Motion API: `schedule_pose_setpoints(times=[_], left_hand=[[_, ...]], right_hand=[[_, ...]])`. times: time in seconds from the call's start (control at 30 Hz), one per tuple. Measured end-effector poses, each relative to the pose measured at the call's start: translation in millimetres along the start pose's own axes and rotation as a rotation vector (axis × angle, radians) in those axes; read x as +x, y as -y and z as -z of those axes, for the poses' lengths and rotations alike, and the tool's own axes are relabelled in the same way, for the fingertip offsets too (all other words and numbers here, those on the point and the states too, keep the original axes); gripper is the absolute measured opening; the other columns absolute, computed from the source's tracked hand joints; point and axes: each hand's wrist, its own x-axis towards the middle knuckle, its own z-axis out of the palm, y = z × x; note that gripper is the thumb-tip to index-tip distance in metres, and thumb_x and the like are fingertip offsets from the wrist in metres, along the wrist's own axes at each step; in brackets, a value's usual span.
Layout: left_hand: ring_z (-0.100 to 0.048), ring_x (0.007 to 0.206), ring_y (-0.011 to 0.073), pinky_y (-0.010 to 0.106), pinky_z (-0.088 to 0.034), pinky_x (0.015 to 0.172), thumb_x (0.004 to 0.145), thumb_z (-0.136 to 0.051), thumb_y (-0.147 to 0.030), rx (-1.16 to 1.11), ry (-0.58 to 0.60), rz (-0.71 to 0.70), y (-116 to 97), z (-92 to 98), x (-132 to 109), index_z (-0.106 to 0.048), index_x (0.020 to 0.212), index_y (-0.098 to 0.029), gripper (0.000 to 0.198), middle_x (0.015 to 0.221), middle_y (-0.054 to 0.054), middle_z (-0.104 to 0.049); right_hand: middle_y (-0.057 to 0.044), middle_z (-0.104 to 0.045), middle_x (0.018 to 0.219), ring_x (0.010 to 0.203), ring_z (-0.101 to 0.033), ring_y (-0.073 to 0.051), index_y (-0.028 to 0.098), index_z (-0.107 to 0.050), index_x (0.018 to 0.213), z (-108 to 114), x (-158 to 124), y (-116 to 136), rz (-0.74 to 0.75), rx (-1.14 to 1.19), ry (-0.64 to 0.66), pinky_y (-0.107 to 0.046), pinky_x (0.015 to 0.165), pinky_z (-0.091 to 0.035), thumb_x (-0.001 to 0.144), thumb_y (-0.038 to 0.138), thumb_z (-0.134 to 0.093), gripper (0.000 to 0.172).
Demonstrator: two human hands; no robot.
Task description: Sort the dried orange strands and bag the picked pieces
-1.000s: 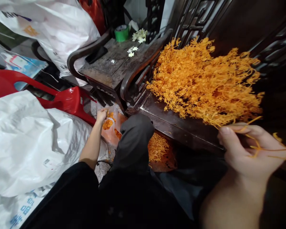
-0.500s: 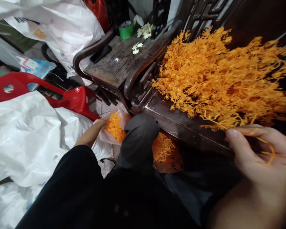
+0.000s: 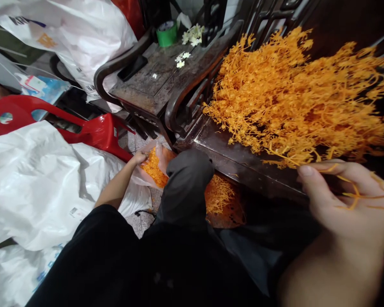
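My right hand (image 3: 342, 192), at the right, is closed in a pinch on a thin orange stem (image 3: 291, 160). Loose branching orange strands trail across its fingers. Just beyond it, a large heap of orange branching sprigs (image 3: 294, 98) with small blossom-like tips lies on a dark wooden bench (image 3: 243, 166). Down at the left, my left hand (image 3: 140, 157) is closed at the rim of a translucent plastic bag (image 3: 162, 154). Small orange pieces (image 3: 155, 170) fill the bag. What the left fingers hold, if anything, is too small to make out.
My knee (image 3: 188, 183) stands between the bag and a pile of bare orange stems (image 3: 220, 194) below the bench. White sacks (image 3: 35, 183) and a red plastic chair (image 3: 99, 132) crowd the left. Green tape (image 3: 167, 33) and pale flowers (image 3: 193, 34) lie on a small wooden table (image 3: 141, 89).
My left hand has shifted slightly up and to the right at the bag's rim, and more of its fingers show. My right hand keeps its pinch on the orange stem.
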Motion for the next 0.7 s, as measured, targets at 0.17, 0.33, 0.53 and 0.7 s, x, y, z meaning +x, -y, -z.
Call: schedule_pose_setpoints(times=[0.17, 0.33, 0.53, 0.7], left_hand=[[-0.064, 0.088, 0.0161, 0.026, -0.049, 0.082, 0.092, -0.062, -0.021, 0.063, -0.038, -0.264, -59, -8.4, -7, -0.07, 0.1, -0.013, 0.013, 0.091, 0.005, -0.07], [-0.063, 0.081, 0.0246, 0.029, -0.044, 0.07, 0.086, -0.068, -0.046, 0.332, -0.128, -0.798, -133, -11.9, -91, -0.065, 0.069, -0.019, 0.033, 0.065, 0.005, -0.059], [-0.067, 0.101, 0.0268, 0.038, -0.051, 0.088, 0.088, -0.068, -0.049, 0.276, 0.433, -1.3, -168, -19.2, -191, -0.07, 0.115, -0.028, 0.034, 0.107, 0.006, -0.072], [-0.056, 0.13, 0.033, 0.045, -0.046, 0.104, 0.085, -0.073, -0.036, 0.388, 0.531, -1.586, -214, -100.1, -194, -0.047, 0.147, -0.02, 0.069, 0.148, 0.016, -0.053]], right_hand=[[-0.002, -0.06, 0.061, 0.045, -0.052, -0.014, 0.019, -0.069, 0.077, -9, 3, 14, -0.181, 0.31, -0.101, -0.031, 0.044, -0.04, 0.073, 0.028, -0.081, 0.015], [0.006, -0.042, 0.054, 0.04, -0.029, -0.006, 0.022, -0.06, 0.075, -2, 29, 39, -0.376, 0.914, 0.048, -0.023, 0.039, -0.025, 0.08, 0.042, -0.078, 0.027], [0.008, -0.025, 0.056, 0.04, -0.012, -0.007, 0.029, -0.057, 0.082, 8, 48, 51, -0.433, 1.064, 0.246, -0.022, 0.037, -0.015, 0.089, 0.049, -0.066, 0.023], [0.007, -0.024, 0.056, 0.04, -0.011, -0.009, 0.032, -0.059, 0.084, 13, 61, 63, -0.44, 1.001, 0.309, -0.023, 0.036, -0.017, 0.091, 0.057, -0.057, 0.026]])
